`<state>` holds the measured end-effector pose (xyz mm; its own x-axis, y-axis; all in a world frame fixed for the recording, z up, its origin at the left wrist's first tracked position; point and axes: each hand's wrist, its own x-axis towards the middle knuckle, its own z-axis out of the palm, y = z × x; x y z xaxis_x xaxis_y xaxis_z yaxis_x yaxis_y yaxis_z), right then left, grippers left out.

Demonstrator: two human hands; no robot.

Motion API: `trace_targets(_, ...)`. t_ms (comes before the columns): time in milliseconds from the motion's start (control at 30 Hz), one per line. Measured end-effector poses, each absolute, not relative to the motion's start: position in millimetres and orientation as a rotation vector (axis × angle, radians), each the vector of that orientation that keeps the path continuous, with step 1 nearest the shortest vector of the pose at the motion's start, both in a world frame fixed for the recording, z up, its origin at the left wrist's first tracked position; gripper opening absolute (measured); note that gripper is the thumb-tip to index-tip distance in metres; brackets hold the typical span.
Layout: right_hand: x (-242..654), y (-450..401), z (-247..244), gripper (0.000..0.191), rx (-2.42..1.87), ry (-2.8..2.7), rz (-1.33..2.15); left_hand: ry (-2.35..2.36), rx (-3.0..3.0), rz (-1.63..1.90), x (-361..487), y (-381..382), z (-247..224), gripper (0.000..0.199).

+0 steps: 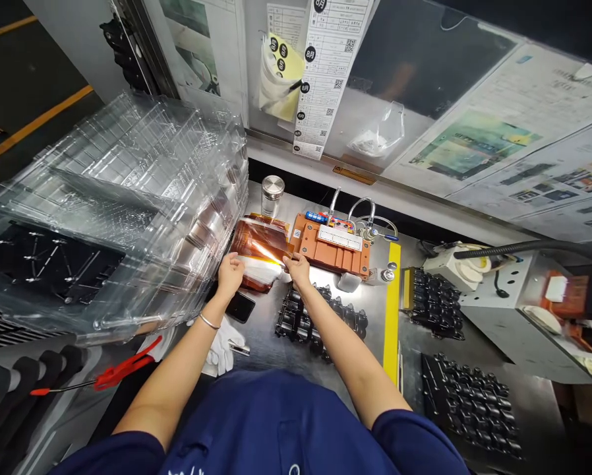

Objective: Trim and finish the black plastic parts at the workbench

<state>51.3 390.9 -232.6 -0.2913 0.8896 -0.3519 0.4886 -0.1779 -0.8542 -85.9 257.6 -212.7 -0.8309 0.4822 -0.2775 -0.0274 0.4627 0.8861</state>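
A shiny, see-through amber film sheet (259,243) is stretched between my two hands, with bright glare across its lower part. My left hand (231,272) pinches it at the left edge, fingers curled. At the opposite edge my right hand (296,269) is closed on the film between thumb and fingers. More amber sheets (256,285) show beneath it on the metal bench. Just right of the film sits an orange-brown fixture (310,245) with a white perforated strip (340,237) on top. Several black ribbed parts (296,316) lie below my right hand, partly hidden by my forearm.
A tall stack of clear plastic trays (142,171) rises on the left. Behind the film stands a metal-lidded jar (273,188). A black phone (240,308) and white gloves (219,349) lie near my left forearm. Past the yellow strip (391,310) are more black parts (469,402) and a grey machine (503,330).
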Motion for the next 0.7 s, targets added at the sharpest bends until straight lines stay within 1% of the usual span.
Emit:
trace_targets(133, 60, 392, -228, 0.024, -1.545, -1.683, 1.449, 2.282, 0.443, 1.353, -84, 255, -207, 0.033)
trace_targets(200, 65, 394, -223, 0.024, -1.522, -1.667, 1.45, 2.326, 0.512, 1.351, -83, 254, -202, 0.031)
trace_targets(267, 70, 395, -218, 0.025, -1.508, -1.649, 1.5, 2.317, 0.532, 1.364, -84, 255, -196, 0.032)
trace_targets(367, 77, 396, -210, 0.027, -1.495, -1.654, 1.593, 2.086, 0.372, 1.41, -85, 258, -186, 0.038)
trace_targets(467, 84, 395, -196, 0.027, -1.51, -1.681, 1.598, 1.73, 0.246, 1.435, -83, 261, -176, 0.032)
trace_targets(567, 90, 385, -170, 0.029, -1.46, -1.807, 1.387, 1.63, 0.335, 1.44, -70, 261, -163, 0.03)
trace_targets(633, 93, 372, -146, 0.029, -1.28, -2.034, 1.239, 1.664, 0.543, 1.381, -57, 257, -151, 0.025)
trace_targets(700, 97, 359, -122, 0.023, -1.063, -2.285, 1.217, 1.699, 0.869, 1.265, -44, 252, -137, 0.016)
